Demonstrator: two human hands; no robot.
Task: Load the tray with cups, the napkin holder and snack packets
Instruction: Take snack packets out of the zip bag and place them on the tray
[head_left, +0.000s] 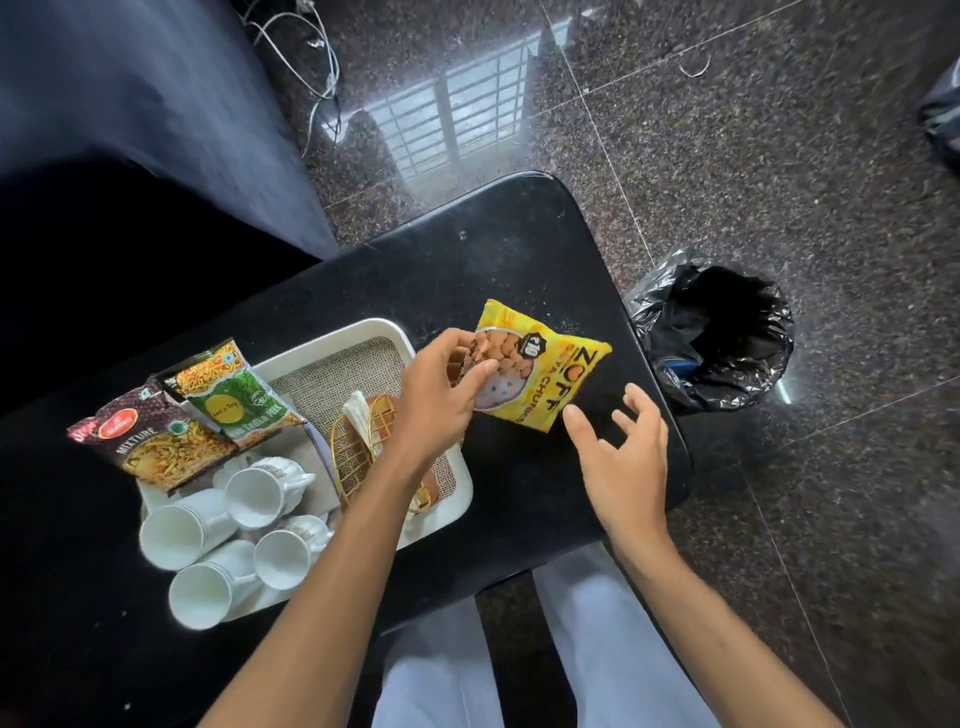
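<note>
A white tray (363, 332) with a woven mat lies on the black table (493, 249). On it lie several white cups (260, 496) on their sides, a gold wire napkin holder (358, 447), a green snack packet (234, 395) and a maroon mixture packet (150, 441). My left hand (441, 395) grips the left edge of a yellow snack packet (540, 369), held just right of the tray above the table. My right hand (623, 457) hovers open, fingers spread, just below and right of that packet.
A bin lined with a black bag (717, 338) stands on the floor at the table's right end. Cables (317, 57) trail on the glossy granite floor beyond. My legs in light trousers (597, 649) are under the near table edge.
</note>
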